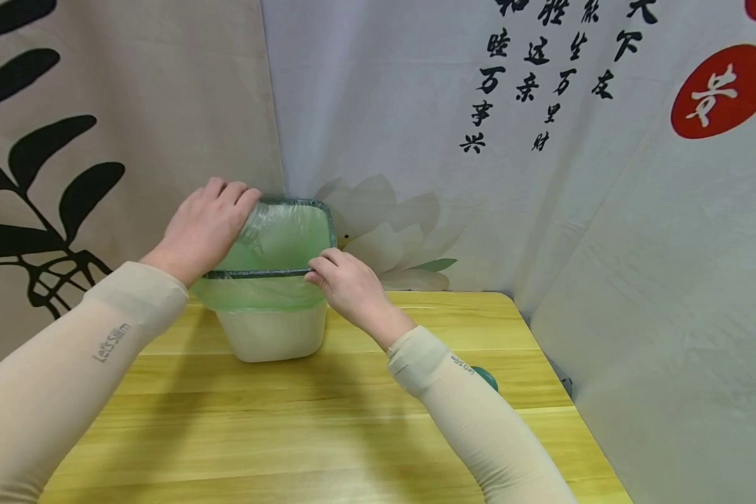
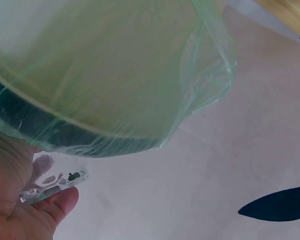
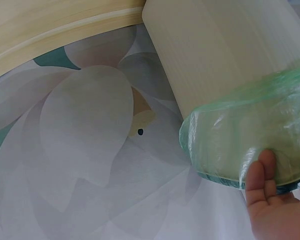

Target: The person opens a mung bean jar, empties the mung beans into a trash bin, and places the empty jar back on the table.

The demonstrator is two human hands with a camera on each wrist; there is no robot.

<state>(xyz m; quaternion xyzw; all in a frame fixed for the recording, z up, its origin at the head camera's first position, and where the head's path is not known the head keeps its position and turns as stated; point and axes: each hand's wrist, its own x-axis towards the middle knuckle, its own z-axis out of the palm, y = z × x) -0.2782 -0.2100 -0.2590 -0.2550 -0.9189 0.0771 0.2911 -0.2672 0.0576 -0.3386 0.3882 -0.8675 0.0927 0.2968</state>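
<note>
A whitish trash bin with a dark rim stands toward the back of the table. A thin translucent green bag lines it and folds down outside the rim. At the bin's left side, my left hand holds the rim, its fingertips hidden in the head view. A clear, shiny piece shows by the thumb in the left wrist view; its kind is unclear. My right hand grips the rim at the near right corner, fingers against the bag outside.
The wooden table has its right edge beyond the right forearm. A dark green rounded thing is partly hidden behind that forearm. A printed cloth hangs close behind the bin.
</note>
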